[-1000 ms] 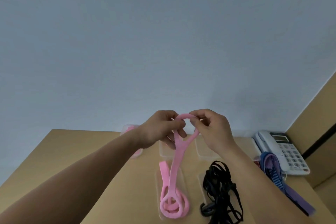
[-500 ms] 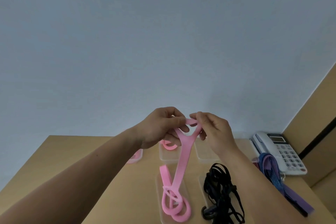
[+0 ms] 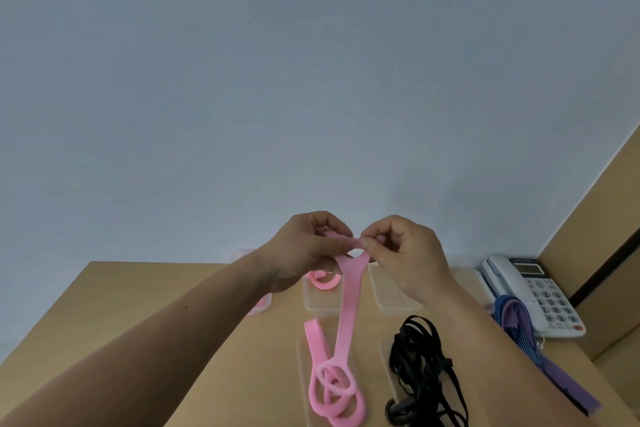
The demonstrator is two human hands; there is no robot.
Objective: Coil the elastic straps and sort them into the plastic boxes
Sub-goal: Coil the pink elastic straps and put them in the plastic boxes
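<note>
Since a second ago the hands are closer together, and the open loop at the top of the strap (image 3: 348,315) is now squeezed to a narrow fold between them. The left hand (image 3: 304,253) pinches that fold between thumb and curled fingers. The right hand (image 3: 405,256) pinches it from the other side, fingertips tucked in. The hands nearly touch.

The strap hangs from the pinch above the table (image 3: 138,305) and runs down into a loose pink heap (image 3: 334,399) on a clear tray (image 3: 302,347). The box (image 3: 318,303) behind the hands already holds one pink coil.

Risks, as I judge them:
- The elastic is springy and the first turn is tight. If either pinch eases, the fold opens and the coil is lost.
- The hanging length ends in tangled loops, so winding upward may snag and drag the whole heap off the tray.
- The black straps (image 3: 419,367) lie just beside the heap and could catch.
- A twist wound in now gives a lopsided coil.
</note>
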